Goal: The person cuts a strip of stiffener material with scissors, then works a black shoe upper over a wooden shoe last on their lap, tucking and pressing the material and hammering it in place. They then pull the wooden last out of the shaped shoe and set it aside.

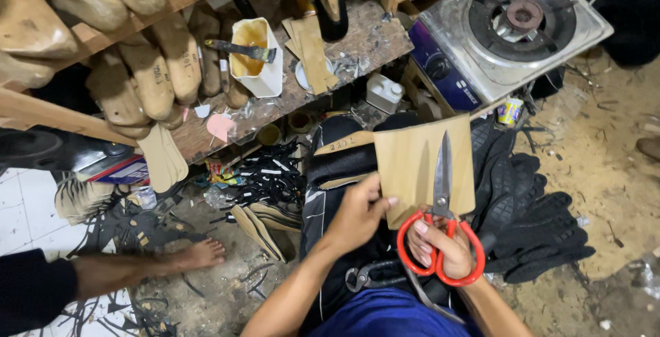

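**A:** Going left to right, what did you have in view?

**B:** Far left, wooden lasts (148, 79) hung off a shelf (96, 34), and a white cup (258, 58) of glue sat on the bench (357, 45) with a brush (240, 49) across its rim. Below that, somebody's bare foot (199, 254) lay on the floor among black scraps (268, 175).

**A:** And my hands?

**B:** I saw the left hand (357, 216) closed on the card (423, 165), thumb on top, pinching its lower left edge. The card was a flat tan sheet held up over the lap, in front of a black shoe upper (344, 161).

**A:** How did that sheet look to handle?

**B:** Light and thin, I judged. It stood flat from one edge with no sag, so fairly stiff, though it would likely crease if squeezed hard. The grip near the edge, close to the blades, seemed the right place.

**A:** Right hand?

**B:** The right hand (440, 244) was curled through the red loops of the scissors (441, 220). The blades lay close together, pointing up across the card's face. I couldn't tell whether they had bitten into it.

**A:** Further right?

**B:** Black soles (529, 220) were piled beside the knee, and a gas stove (515, 24) stood top right, with no flame showing
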